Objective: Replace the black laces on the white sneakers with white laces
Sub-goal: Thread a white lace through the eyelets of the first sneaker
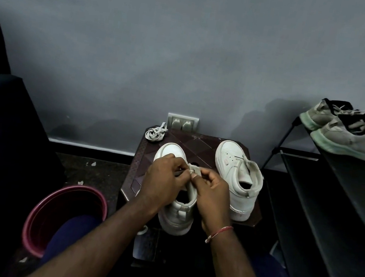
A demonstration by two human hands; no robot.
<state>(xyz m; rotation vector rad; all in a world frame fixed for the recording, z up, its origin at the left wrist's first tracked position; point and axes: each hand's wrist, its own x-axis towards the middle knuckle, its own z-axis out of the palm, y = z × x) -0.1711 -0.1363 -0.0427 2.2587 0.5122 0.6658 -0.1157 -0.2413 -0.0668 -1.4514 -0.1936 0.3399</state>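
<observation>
At frame centre, a white lace (pixel 193 169) is pinched between left hand (pixel 164 179) and right hand (pixel 212 190) above the left sneaker (pixel 176 218). The right sneaker (pixel 239 194) seems already relaced, so roughly half remains.

The left sneaker (pixel 171 150), its lace (pixel 193 169), the right sneaker (pixel 239 182) and the far-left lace bundle (pixel 155 133) are coloured white. The table (pixel 190 143) is patterned in dark brown diamonds; the near-left bucket (pixel 34 223) is coloured maroon.

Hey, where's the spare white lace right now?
Head view: the bundled white lace lies on the small table's far left corner, just left of the wall socket, beyond the sneaker being handled.
</observation>
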